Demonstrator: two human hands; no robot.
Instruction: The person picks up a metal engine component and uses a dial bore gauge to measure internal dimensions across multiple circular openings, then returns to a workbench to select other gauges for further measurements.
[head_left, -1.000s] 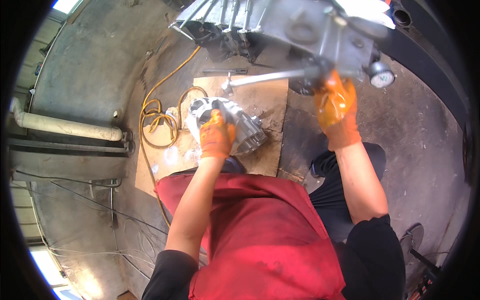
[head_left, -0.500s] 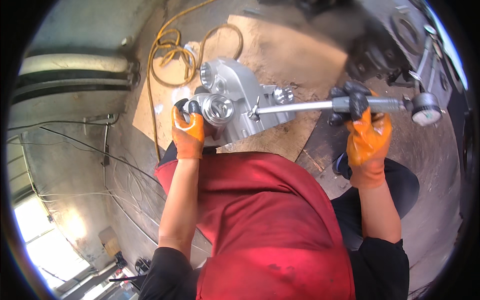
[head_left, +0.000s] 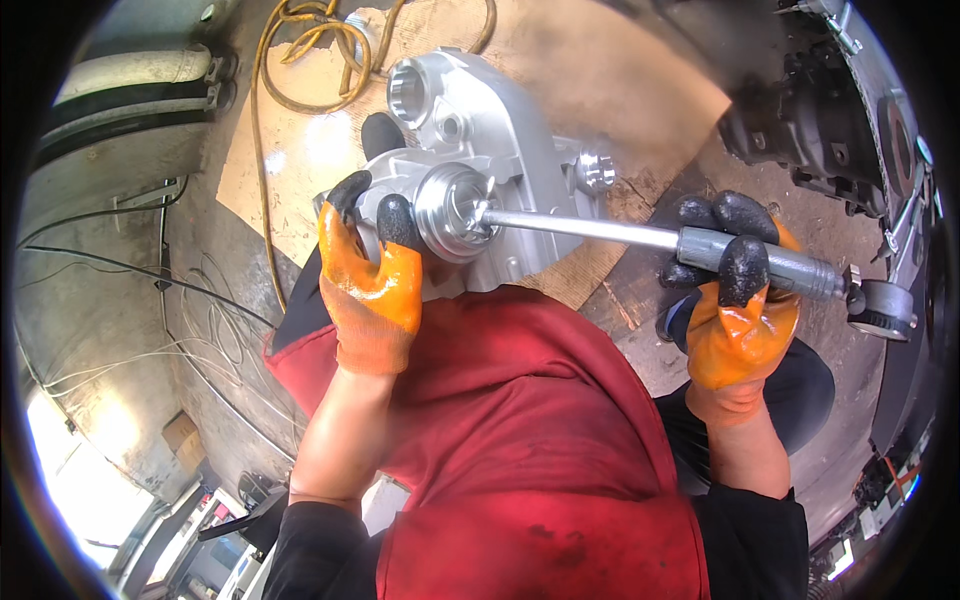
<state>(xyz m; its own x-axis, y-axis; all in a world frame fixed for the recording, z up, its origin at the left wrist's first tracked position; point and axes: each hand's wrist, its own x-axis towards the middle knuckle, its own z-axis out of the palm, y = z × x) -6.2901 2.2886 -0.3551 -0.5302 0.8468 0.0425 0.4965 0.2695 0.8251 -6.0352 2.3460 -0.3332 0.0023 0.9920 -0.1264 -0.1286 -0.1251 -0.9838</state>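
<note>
My right hand [head_left: 740, 310], in an orange glove with black fingertips, is closed round the grey grip of a dial bore gauge [head_left: 600, 228]. The gauge's round dial points away at the right end, its face seen edge-on. Its measuring tip sits at the mouth of a round machined bore in a silver cast metal housing [head_left: 505, 110]; how deep it reaches I cannot tell. My left hand [head_left: 375, 275], gloved alike, grips the housing beside that bore, thumb and fingers at its near left edge. Other round openings show at the housing's top left and right side.
Under the housing lies a brown cardboard sheet [head_left: 640, 60] on the grey floor. A yellow-brown hose [head_left: 268, 190] coils at the far left. Dark metal castings [head_left: 810, 120] stand at the far right. Pipes [head_left: 140, 75] and loose cables run along the left wall.
The gauge's tip has moved left from beside the housing to the bore's mouth, and its dial has swung down and turned edge-on. The view has shifted; my left hand stays on the housing.
</note>
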